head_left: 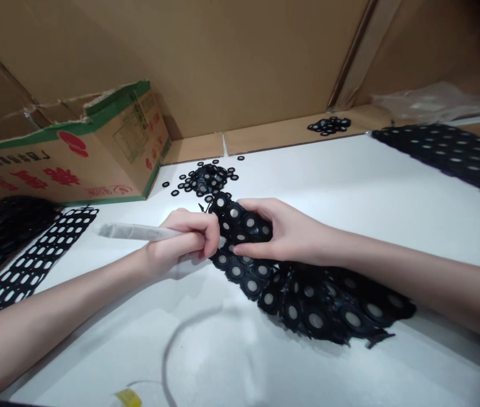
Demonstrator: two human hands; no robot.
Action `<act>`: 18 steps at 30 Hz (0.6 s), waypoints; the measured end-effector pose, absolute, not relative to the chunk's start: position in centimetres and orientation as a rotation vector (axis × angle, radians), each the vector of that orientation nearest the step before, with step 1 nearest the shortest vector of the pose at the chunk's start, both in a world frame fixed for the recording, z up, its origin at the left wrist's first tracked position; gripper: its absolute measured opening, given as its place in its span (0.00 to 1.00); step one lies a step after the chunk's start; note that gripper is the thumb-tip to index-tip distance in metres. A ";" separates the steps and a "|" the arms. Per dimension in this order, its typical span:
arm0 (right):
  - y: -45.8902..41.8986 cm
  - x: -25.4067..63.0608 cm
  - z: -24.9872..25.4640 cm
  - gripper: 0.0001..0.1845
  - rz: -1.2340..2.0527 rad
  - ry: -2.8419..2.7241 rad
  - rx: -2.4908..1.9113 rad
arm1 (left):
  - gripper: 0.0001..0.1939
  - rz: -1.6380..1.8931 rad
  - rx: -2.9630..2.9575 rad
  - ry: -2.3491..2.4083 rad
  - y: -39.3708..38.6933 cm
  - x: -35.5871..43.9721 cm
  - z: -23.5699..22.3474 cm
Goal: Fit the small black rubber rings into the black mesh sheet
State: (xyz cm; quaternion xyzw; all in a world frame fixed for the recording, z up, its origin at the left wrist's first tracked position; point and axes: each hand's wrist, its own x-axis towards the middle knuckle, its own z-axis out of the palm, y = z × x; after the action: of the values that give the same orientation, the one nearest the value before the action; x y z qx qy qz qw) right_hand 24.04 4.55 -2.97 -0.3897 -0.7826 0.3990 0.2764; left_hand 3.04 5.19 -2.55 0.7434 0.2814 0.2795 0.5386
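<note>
My left hand (183, 240) is closed round a whitish pen-shaped tool (132, 231), whose kind I cannot make out. Its tip touches or nearly touches the edge of a black rubbery sheet (252, 285) dotted with rings around pale round centres. My right hand (291, 230) grips the same sheet, with fingers curled over the top and thumb lying across the front. The sheet's lower part spreads bunched over the white table, partly under my right forearm. Just beyond its far end lies a heap of loose black rings (208, 180).
On the left stands a torn-open cardboard box (108, 152), near a perforated black strip (40, 260) and a dark pile (3, 237). A smaller ring pile (328, 125) and another dotted black sheet (447, 152) lie at the back right. Cardboard walls (248, 62) enclose the table.
</note>
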 end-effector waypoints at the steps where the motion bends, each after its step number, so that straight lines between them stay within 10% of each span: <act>1: 4.6 24.0 -3.0 0.14 1.070 -2.108 -1.053 | 0.08 0.655 1.769 0.670 5.2 3.1 -2.5; 18: 4.3 23.8 -2.8 0.23 0.938 -2.119 -1.182 | 0.08 0.765 1.779 0.575 4.5 3.1 -3.2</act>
State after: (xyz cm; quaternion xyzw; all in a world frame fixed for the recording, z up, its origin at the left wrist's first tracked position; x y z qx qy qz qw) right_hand 23.80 4.32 -2.82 -0.4379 -0.7851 0.3474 0.2668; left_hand 3.11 4.53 -3.25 0.7457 0.2411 0.3209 0.5318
